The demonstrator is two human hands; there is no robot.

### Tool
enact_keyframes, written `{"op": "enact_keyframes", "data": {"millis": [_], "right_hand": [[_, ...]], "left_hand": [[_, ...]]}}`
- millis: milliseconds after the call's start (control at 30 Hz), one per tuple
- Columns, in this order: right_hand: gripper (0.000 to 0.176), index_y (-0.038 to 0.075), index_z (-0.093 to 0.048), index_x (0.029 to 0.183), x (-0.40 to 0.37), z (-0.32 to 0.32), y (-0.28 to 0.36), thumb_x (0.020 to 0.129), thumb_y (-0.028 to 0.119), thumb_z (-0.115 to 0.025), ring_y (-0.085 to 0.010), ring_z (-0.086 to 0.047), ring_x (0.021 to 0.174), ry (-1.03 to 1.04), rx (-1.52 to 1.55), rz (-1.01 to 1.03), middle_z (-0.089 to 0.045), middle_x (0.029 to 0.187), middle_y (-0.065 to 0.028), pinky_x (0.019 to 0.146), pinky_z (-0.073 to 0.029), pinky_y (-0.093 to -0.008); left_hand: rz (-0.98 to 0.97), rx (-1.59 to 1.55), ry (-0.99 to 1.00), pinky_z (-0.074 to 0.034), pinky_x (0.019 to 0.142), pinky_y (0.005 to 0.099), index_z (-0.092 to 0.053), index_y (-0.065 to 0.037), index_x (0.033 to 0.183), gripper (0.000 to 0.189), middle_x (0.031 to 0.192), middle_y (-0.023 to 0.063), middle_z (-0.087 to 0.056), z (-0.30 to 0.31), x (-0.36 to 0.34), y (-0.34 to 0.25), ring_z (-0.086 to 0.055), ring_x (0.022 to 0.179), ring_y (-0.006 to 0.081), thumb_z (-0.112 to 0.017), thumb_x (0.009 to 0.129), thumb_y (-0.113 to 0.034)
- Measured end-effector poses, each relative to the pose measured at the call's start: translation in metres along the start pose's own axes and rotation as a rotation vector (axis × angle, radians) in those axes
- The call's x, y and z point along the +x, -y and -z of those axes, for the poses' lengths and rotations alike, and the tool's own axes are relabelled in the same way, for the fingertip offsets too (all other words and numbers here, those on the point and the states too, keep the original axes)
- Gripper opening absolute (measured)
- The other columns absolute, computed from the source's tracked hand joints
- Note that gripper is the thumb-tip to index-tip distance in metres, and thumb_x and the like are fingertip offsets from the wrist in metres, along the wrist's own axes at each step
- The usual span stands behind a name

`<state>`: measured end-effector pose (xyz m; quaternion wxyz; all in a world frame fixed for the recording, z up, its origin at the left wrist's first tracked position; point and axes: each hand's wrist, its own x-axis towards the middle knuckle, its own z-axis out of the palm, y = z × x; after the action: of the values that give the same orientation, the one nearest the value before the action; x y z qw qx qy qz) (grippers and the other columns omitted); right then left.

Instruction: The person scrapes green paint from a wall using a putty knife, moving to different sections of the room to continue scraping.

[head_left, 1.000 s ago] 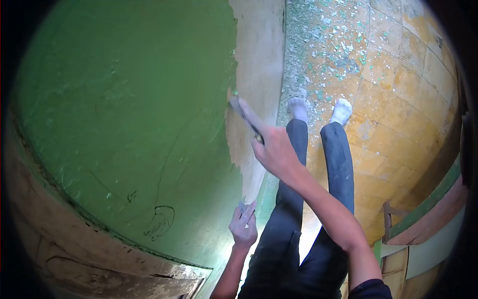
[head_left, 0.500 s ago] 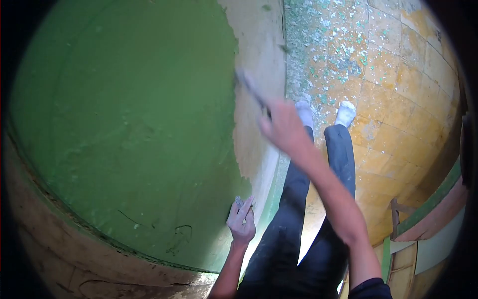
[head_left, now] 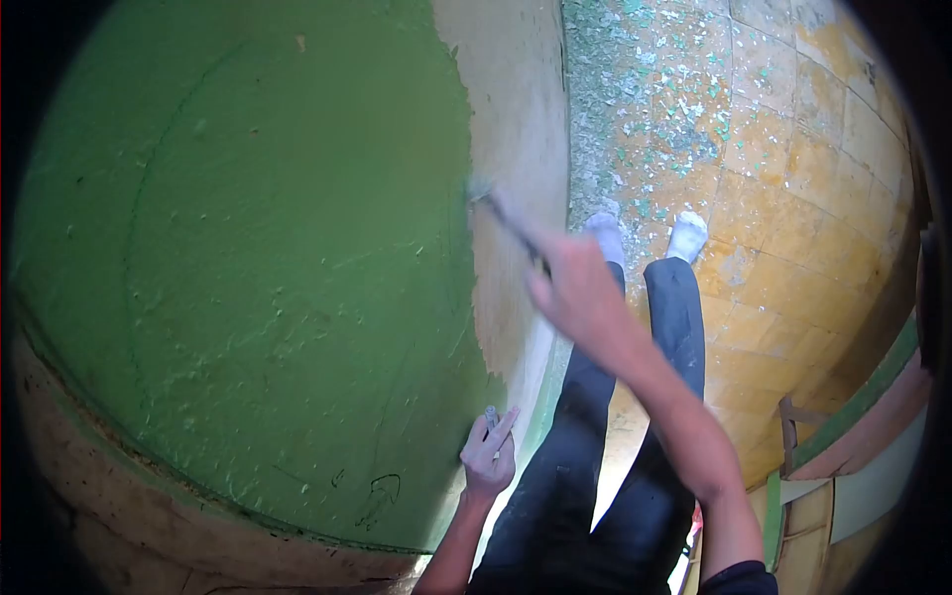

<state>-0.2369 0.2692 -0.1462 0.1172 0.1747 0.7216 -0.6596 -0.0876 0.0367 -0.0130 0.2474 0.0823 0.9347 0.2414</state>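
My right hand (head_left: 580,293) is closed around the handle of a scraper (head_left: 511,220), blurred by motion. The scraper's head meets the ragged edge between the green paint (head_left: 297,218) and the pale stripped strip (head_left: 511,109) of the wall. Lower down, my left hand (head_left: 488,458) is beside the lower part of the green surface, its fingers curled. A small grey stick-like object (head_left: 491,416) pokes up from between those fingers; most of it is hidden.
Paint flakes (head_left: 645,99) lie scattered along the wall's foot over yellow floor tiles (head_left: 783,248). My outstretched legs (head_left: 677,307) end in white-socked feet (head_left: 687,236). A brown frame (head_left: 790,436) and a green-edged pink curved piece (head_left: 863,416) stand at the lower right.
My right hand and the scraper have come down the view, nearer to me, along the paint edge. My left hand sits slightly lower and further right, still curled. The view of the wall has shifted slightly.
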Motion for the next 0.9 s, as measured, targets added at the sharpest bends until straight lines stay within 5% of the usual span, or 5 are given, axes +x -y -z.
{"op": "enact_keyframes", "data": {"millis": [333,433,633,767,900], "right_hand": [[0.079,0.015,-0.043,0.151,-0.024,-0.01,0.016,0.075,-0.005,-0.051,-0.0491,-0.063,0.079,-0.046,0.184,0.074,-0.062,0.088,-0.0346,0.075,-0.05,-0.053],[0.087,0.019,-0.041,0.154,0.069,0.023,0.023,0.07,-0.006,-0.046,-0.0371,-0.068,0.07,-0.233,-0.029,0.163,-0.065,0.112,-0.0271,0.077,-0.054,-0.0412],[0.08,0.015,-0.043,0.151,-0.039,-0.016,0.015,0.074,-0.005,-0.051,-0.0476,-0.064,0.082,-0.031,0.242,0.079,-0.062,0.098,-0.0334,0.076,-0.05,-0.0521],[0.088,0.02,-0.044,0.153,0.074,0.021,0.015,0.069,-0.008,-0.044,-0.0335,-0.068,0.068,-0.234,0.015,0.152,-0.067,0.118,-0.0232,0.075,-0.055,-0.0392],[0.085,0.017,-0.043,0.152,0.007,-0.005,0.01,0.071,-0.006,-0.045,-0.0406,-0.067,0.078,-0.129,0.114,0.146,-0.065,0.115,-0.0268,0.078,-0.054,-0.043]], "left_hand": [[0.008,-0.024,0.047,-0.047,0.059,0.033,-0.071,-0.002,0.122,0.046,0.081,0.0161,-0.055,0.007,0.0,-0.002,-0.055,0.065,0.0257,-0.06,0.08,0.016],[-0.029,0.015,0.044,-0.047,0.059,0.0317,-0.071,0.0,0.12,0.045,0.082,0.0144,-0.058,-0.001,0.002,0.003,-0.056,0.065,0.0213,-0.058,0.08,0.014],[-0.032,0.0,0.049,-0.047,0.058,0.031,-0.071,0.001,0.12,0.044,0.083,0.0136,-0.06,0.003,0.005,-0.002,-0.057,0.065,0.0193,-0.057,0.08,0.014],[-0.018,-0.005,0.044,-0.048,0.058,0.0307,-0.071,0.001,0.12,0.044,0.084,0.0134,-0.06,0.004,0.0,0.002,-0.057,0.064,0.0186,-0.056,0.08,0.014],[-0.031,-0.007,0.039,-0.048,0.058,0.0303,-0.071,0.0,0.12,0.045,0.083,0.0132,-0.06,0.006,0.001,0.002,-0.057,0.064,0.018,-0.055,0.08,0.014]]}}
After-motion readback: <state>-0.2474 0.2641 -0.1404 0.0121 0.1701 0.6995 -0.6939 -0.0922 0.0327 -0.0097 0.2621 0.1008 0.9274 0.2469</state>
